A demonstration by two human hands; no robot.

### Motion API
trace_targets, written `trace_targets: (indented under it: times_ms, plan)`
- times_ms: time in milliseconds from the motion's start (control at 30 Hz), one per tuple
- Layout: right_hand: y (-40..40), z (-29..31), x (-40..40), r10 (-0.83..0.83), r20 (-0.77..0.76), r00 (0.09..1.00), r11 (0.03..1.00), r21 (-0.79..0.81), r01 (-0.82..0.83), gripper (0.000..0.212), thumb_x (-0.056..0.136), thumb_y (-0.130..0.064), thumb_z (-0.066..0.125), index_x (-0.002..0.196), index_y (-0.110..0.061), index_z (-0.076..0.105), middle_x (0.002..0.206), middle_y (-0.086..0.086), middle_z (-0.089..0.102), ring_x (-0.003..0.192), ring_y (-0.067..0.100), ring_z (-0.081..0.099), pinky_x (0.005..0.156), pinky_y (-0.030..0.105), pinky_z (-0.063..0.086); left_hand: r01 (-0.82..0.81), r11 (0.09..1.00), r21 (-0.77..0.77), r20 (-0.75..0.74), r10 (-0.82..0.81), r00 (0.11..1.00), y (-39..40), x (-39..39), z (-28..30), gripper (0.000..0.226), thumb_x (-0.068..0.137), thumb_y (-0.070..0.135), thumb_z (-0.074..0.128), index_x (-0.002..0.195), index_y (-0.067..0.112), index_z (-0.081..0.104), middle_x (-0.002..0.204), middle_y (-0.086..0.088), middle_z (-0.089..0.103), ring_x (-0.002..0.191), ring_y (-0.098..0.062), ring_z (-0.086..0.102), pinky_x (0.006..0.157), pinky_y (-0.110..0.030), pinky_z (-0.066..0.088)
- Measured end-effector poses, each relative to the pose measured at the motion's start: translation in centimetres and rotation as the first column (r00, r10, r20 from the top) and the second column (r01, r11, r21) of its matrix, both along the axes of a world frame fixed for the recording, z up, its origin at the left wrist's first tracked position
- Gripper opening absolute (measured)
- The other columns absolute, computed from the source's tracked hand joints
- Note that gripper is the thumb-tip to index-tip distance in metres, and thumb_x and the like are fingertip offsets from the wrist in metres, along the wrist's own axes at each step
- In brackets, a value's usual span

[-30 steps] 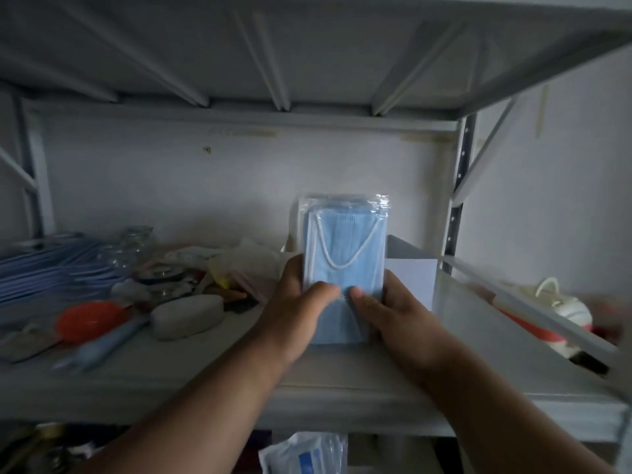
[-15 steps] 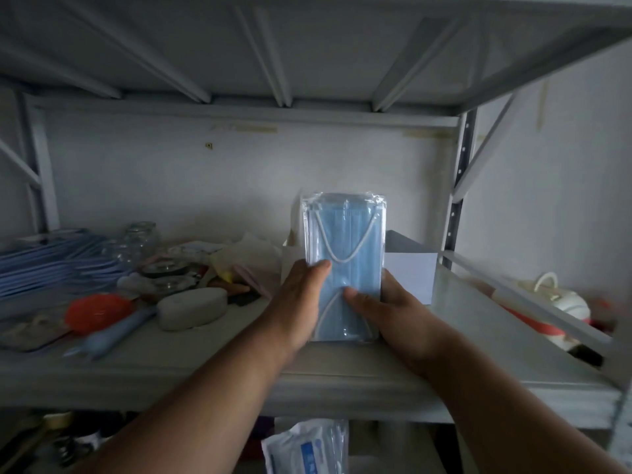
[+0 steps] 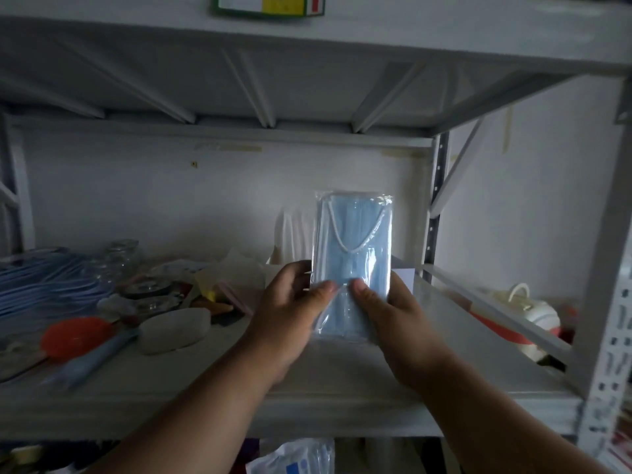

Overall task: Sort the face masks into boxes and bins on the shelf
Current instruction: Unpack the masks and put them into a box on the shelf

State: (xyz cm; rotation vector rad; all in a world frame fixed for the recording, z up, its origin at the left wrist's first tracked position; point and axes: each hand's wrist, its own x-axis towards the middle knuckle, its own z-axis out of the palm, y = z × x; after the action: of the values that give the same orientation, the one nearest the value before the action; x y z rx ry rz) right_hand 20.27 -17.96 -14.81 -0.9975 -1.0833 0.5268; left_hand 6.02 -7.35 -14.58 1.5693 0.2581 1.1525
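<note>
Both hands hold one clear plastic pack of blue face masks (image 3: 354, 254) upright above the middle of the grey metal shelf (image 3: 342, 388), its top end toward the back wall and a white ear loop showing through the wrap. The left hand (image 3: 290, 316) grasps the pack's lower left edge, fingers curled behind it and the thumb pressed on the front. The right hand (image 3: 396, 319) grasps the lower right edge the same way, and the two thumbs lie close together on the front of the pack. Just behind the pack, toward the shelf's back right, stands a white box (image 3: 403, 273) that is mostly hidden. Along the shelf's left edge lies a stack of blue masks (image 3: 44, 285), and nearer the front left lie an orange round thing (image 3: 73, 336) and a pale oval case (image 3: 174, 330) among blurred clutter. Below the front edge of the shelf, another white and blue packet (image 3: 297, 460) shows on the level underneath.
</note>
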Motion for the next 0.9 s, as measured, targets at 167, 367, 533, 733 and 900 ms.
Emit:
trace_targets:
  times_ms: [167, 367, 533, 733, 900]
  plan:
    - [-0.9, 5.0, 1.9, 0.024, -0.143, 0.989, 0.99, 0.143, -0.004, 0.046, 0.099, -0.029, 0.064, 0.135, 0.0, 0.064, 0.123, 0.028, 0.075, 0.114, 0.045, 0.074, 0.093, 0.051, 0.064, -0.033, 0.994, 0.106, 0.058, 0.027, 0.998, -0.3, 3.0, 4.0, 0.055, 0.084, 0.048, 0.076, 0.132, 0.027, 0.063, 0.121, -0.002, 0.079, 0.114, -0.03, 0.075, 0.105, -0.062, 0.055]
    - [2.4, 10.1, 7.0, -0.243, -0.097, 0.965, 0.949, 0.183, 0.257, 0.03, 0.109, -0.031, 0.063, 0.114, -0.004, 0.076, 0.104, 0.02, 0.08, 0.099, 0.043, 0.076, 0.09, 0.052, 0.062, -0.256, 0.924, 0.283, 0.089, 0.24, 0.967, 1.2, 9.2, 10.2, 0.055, 0.099, 0.042, 0.073, 0.147, 0.043, 0.045, 0.131, 0.012, 0.066, 0.105, -0.007, 0.07, 0.085, -0.027, 0.06]
    - [4.4, 9.2, 10.3, -0.555, 0.109, 0.825, 0.819, 0.247, 0.518, 0.033, 0.1, -0.047, 0.069, 0.092, -0.016, 0.075, 0.082, 0.01, 0.075, 0.077, 0.034, 0.075, 0.073, 0.058, 0.064, -0.215, 0.937, 0.275, 0.045, 0.211, 0.977, 3.6, 13.6, 7.9, 0.042, 0.105, 0.035, 0.066, 0.141, 0.047, 0.049, 0.128, 0.014, 0.072, 0.104, -0.004, 0.073, 0.079, -0.022, 0.059]
    - [5.0, 6.5, 14.2, -0.659, 0.204, 0.724, 0.749, 0.266, 0.607, 0.05, 0.089, -0.063, 0.067, 0.086, -0.012, 0.068, 0.078, 0.014, 0.069, 0.068, 0.033, 0.065, 0.067, 0.056, 0.059, -0.14, 0.909, 0.392, -0.017, 0.159, 0.987, 4.8, 14.7, 5.2, 0.062, 0.105, 0.028, 0.066, 0.153, 0.051, 0.034, 0.135, 0.012, 0.068, 0.108, -0.004, 0.072, 0.083, -0.027, 0.063]
    - [5.4, 6.3, 14.5, -0.602, 0.146, 0.785, 0.788, 0.263, 0.556, 0.039, 0.089, -0.055, 0.071, 0.091, -0.016, 0.074, 0.083, 0.015, 0.072, 0.073, 0.025, 0.067, 0.074, 0.062, 0.06, -0.196, 0.83, 0.523, 0.008, 0.225, 0.974, 4.3, 14.5, 4.7, 0.08, 0.106, 0.022, 0.065, 0.158, 0.064, 0.021, 0.117, 0.034, 0.056, 0.103, 0.019, 0.062, 0.08, -0.004, 0.052]
